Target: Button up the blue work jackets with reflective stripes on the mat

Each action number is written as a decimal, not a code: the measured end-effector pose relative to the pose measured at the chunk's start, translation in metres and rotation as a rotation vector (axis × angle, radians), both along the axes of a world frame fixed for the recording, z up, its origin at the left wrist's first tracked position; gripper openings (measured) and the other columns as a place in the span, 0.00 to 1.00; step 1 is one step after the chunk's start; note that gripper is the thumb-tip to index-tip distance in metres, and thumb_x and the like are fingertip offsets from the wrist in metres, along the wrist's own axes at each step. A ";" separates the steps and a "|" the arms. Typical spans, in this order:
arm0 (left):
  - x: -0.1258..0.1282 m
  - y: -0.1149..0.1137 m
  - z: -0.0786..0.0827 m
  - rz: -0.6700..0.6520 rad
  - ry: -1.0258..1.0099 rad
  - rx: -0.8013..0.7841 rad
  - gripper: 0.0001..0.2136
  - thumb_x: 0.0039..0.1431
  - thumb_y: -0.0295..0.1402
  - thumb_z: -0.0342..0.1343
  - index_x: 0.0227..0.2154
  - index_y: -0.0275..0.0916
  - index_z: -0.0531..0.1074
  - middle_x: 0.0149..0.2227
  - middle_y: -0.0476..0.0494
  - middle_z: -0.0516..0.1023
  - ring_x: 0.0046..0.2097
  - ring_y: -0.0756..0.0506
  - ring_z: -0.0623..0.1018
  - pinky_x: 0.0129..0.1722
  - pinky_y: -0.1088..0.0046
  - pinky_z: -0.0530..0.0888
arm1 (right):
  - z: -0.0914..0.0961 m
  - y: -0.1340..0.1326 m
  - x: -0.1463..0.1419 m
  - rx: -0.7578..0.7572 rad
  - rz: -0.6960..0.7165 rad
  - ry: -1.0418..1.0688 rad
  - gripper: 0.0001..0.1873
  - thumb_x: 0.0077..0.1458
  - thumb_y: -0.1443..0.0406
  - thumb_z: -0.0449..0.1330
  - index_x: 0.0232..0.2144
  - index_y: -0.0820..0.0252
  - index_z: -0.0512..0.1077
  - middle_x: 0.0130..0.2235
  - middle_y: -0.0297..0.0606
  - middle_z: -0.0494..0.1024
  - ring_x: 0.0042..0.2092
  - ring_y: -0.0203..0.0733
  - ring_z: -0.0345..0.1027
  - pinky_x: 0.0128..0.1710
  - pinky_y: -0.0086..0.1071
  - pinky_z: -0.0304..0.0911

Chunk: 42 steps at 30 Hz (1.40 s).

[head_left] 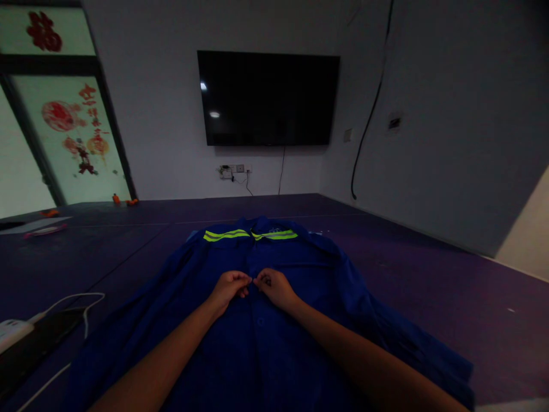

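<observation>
A dark blue work jacket (pixel 295 355) with yellow-green reflective strips across the chest lies spread on the purple surface, front side up and collar away from me. My left hand (pixel 231 288) pinches the front placket from the left side, thumb and fingertips together. Facing it from the right, my right hand (pixel 274 286) pinches the same spot with curled fingers. The fingertips almost meet at the placket; whatever small part lies between them is hidden. Below the hands, a button (pixel 260 321) shows on the placket.
Purple floor (pixel 429 274) surrounds the jacket. At the left lie a white power strip (pixel 15 332) with a white cable (pixel 88 309) and a dark flat object (pixel 47 343). A television (pixel 270 97) hangs on the far wall; small orange items (pixel 124 200) lie near the door.
</observation>
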State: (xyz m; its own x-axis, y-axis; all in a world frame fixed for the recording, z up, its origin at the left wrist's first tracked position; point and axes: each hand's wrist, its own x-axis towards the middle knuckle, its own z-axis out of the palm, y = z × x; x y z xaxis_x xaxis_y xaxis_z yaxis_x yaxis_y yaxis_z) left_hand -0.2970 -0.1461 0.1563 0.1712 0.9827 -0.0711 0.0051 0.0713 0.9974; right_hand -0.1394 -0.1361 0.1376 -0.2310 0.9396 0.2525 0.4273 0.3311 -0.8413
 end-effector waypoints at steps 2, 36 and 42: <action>0.000 0.001 -0.001 -0.013 0.002 -0.001 0.09 0.41 0.34 0.58 0.22 0.33 0.70 0.16 0.51 0.70 0.18 0.54 0.68 0.19 0.80 0.62 | -0.001 0.001 0.000 -0.008 0.007 0.000 0.07 0.49 0.63 0.56 0.26 0.61 0.69 0.22 0.33 0.73 0.26 0.35 0.67 0.26 0.26 0.59; 0.001 -0.004 0.008 0.004 0.014 0.013 0.08 0.41 0.34 0.58 0.20 0.34 0.68 0.14 0.51 0.68 0.16 0.55 0.66 0.17 0.80 0.61 | 0.006 -0.006 0.001 -0.023 -0.119 -0.184 0.09 0.49 0.60 0.56 0.26 0.59 0.70 0.22 0.32 0.73 0.23 0.33 0.65 0.22 0.24 0.54; 0.002 -0.005 0.007 0.005 0.009 0.006 0.08 0.41 0.34 0.57 0.20 0.34 0.68 0.13 0.52 0.68 0.16 0.54 0.66 0.17 0.80 0.60 | 0.006 -0.006 0.002 -0.018 -0.107 -0.191 0.08 0.48 0.61 0.56 0.26 0.59 0.70 0.21 0.31 0.73 0.22 0.32 0.65 0.22 0.24 0.53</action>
State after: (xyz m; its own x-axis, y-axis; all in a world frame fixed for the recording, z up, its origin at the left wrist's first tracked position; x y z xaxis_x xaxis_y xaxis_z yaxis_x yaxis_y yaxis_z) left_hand -0.2952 -0.1513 0.1631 0.1658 0.9839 -0.0670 0.0140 0.0656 0.9977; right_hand -0.1379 -0.1421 0.1439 -0.1720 0.9653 0.1966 0.6111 0.2611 -0.7473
